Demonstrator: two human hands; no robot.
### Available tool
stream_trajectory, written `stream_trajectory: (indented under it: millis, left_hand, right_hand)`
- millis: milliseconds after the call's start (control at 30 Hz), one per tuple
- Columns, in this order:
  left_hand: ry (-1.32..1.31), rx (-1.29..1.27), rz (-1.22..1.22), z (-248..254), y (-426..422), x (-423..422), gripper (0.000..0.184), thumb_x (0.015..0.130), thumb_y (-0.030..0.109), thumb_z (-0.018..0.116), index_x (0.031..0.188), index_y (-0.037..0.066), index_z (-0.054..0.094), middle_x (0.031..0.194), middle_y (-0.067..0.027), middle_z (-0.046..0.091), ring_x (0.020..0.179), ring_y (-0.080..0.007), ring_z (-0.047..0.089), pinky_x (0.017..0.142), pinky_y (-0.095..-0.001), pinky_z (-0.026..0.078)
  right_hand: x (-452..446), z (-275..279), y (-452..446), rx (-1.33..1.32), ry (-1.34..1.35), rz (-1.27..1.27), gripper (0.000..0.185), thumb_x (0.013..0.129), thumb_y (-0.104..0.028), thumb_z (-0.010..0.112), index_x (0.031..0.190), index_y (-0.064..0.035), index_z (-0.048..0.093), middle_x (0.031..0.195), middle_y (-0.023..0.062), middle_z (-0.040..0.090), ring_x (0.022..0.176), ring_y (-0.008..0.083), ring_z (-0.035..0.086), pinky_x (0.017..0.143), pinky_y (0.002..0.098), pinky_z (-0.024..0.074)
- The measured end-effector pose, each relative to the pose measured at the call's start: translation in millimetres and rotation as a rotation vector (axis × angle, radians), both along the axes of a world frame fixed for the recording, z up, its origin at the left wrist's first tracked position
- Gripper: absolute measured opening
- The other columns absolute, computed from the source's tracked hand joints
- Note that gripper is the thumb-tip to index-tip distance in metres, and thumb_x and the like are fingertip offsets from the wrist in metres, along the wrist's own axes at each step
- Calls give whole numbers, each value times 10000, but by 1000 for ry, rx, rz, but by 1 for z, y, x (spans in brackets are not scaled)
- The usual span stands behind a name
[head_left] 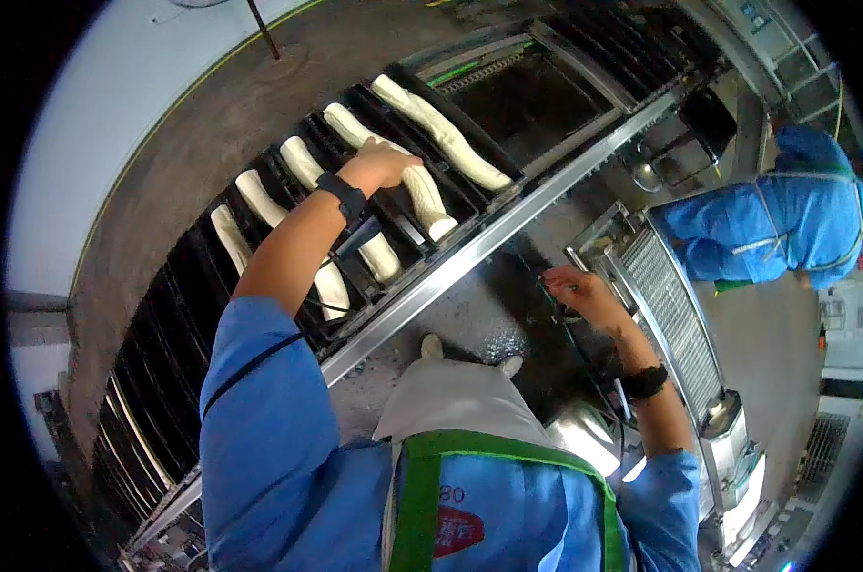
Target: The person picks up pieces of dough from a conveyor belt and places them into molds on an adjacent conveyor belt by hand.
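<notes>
My left hand (384,166) is over the middle of a long pale dough roll (426,200), its fingers closed about it. That roll lies in a black pan of the rack. To its right, another dough roll (441,129) lies in its own pan. On the left are more dough rolls (382,257), partly covered by my forearm. My right hand (584,294) is held out over the floor, away from the pans. Its fingers are loosely bent and apart, with nothing seen in them.
A metal rail (479,250) edges the row of black pans. At the right stands a machine with a ribbed metal belt (662,276). Beyond it a person in blue clothing (784,224) bends over. A dark framed opening (531,100) sits at the far end of the pans.
</notes>
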State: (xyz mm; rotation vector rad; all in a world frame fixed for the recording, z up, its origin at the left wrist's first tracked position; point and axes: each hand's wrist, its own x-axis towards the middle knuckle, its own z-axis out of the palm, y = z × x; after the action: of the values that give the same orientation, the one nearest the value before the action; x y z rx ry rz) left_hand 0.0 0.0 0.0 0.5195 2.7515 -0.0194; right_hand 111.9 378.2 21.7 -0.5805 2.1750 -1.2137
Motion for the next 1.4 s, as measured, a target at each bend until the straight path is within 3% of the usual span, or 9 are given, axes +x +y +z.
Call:
stream_trajectory:
  millis: [233, 400, 533, 767, 833, 900, 1100, 1267, 1400]
  left_hand:
    - [184, -224, 142, 15, -4, -5, 462, 623, 452, 627, 977, 172, 536, 862, -79, 611, 879, -255, 549, 793, -426, 329]
    - [399, -311, 104, -2, 5, 1, 420, 613, 362, 643, 965, 161, 535, 876, -65, 546, 878, -259, 489, 714, -411, 390]
    - [213, 232, -279, -23, 33, 34, 344, 671, 158, 547, 1015, 146, 535, 998, -93, 478, 971, -297, 411, 829, -415, 349]
    - [-59, 417, -186, 1, 54, 42, 204, 743, 127, 442, 853, 79, 606, 864, -94, 589, 821, -266, 530, 734, -365, 403]
    - [52, 446, -59, 29, 74, 45, 189, 755, 151, 445, 806, 54, 600, 758, -115, 597, 739, -290, 547, 682, -373, 421]
    - [-6, 359, 263, 51, 96, 42, 183, 762, 154, 448, 811, 54, 594, 782, -104, 598, 758, -284, 544, 681, -378, 418]
    - [414, 298, 75, 30, 157, 19, 169, 768, 180, 461, 806, 58, 570, 784, -112, 587, 740, -311, 527, 642, -428, 406]
    - [340, 340, 82, 14, 197, 21, 182, 778, 191, 437, 776, 59, 562, 748, -152, 571, 717, -346, 526, 611, -418, 419]
    - [174, 534, 79, -7, 221, 21, 210, 773, 199, 473, 866, 40, 574, 789, -137, 584, 753, -294, 556, 673, -340, 429]
  right_hand:
    - [31, -9, 58, 29, -32, -279, 245, 796, -111, 526, 1008, 11, 510, 894, 67, 554, 823, 135, 511, 702, 251, 412]
    - [51, -23, 91, -14, -153, -415, 264, 806, -165, 511, 1024, -17, 513, 912, 36, 560, 831, 125, 526, 684, 244, 432]
    - [57, -31, 111, -31, -214, -513, 260, 809, -170, 511, 1024, -26, 516, 914, 38, 561, 850, 122, 523, 678, 252, 435]
    - [66, -57, 192, 60, 141, -452, 262, 779, -149, 543, 1017, -40, 517, 932, 102, 562, 879, 206, 526, 749, 297, 424]
    - [73, -59, 241, 397, 391, -520, 309, 734, -151, 610, 1016, -58, 524, 959, 139, 528, 877, 233, 530, 737, 309, 441]
    - [86, -67, 279, 429, 240, -815, 384, 708, -179, 627, 1043, -45, 497, 1043, 165, 475, 970, 294, 467, 814, 345, 392]
    - [135, -109, 423, 882, 275, -965, 612, 552, -129, 710, 1098, -62, 440, 1107, 165, 448, 1043, 320, 396, 851, 419, 334]
    - [152, -90, 434, 859, 151, -983, 590, 523, -86, 692, 1049, -202, 451, 1029, 118, 431, 969, 332, 441, 774, 422, 412]
    - [122, -106, 424, 1062, 324, -957, 608, 551, -102, 661, 1096, -123, 393, 1023, 119, 404, 985, 302, 406, 740, 432, 400]
